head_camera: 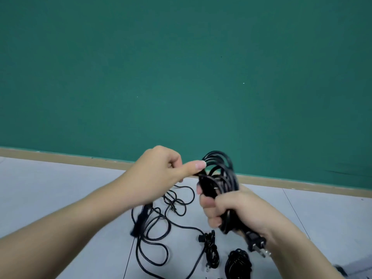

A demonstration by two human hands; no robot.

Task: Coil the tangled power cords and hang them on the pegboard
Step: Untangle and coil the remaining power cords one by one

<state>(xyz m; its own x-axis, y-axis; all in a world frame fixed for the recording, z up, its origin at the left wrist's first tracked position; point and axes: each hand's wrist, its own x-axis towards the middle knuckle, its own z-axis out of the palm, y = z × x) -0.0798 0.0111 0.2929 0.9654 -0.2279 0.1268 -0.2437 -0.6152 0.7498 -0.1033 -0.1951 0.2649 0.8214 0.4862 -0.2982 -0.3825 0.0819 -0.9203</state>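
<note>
My right hand (227,210) grips a coil of black power cord (220,172) around its lower part, loops standing up above the fist. The cord's plug (258,245) with metal prongs sticks out below that hand. My left hand (161,172) pinches the cord's other end between thumb and fingers at the coil's left side. On the grey floor below lie loose tangled black cords (159,228), a small bundled cord (210,250) and a coiled black cord (238,262). No pegboard is in view.
A green wall (181,67) with a tan baseboard (60,157) rises behind the hands. Grey floor tiles (50,188) spread left and right of the cords. A dark object (342,269) shows at the bottom right corner.
</note>
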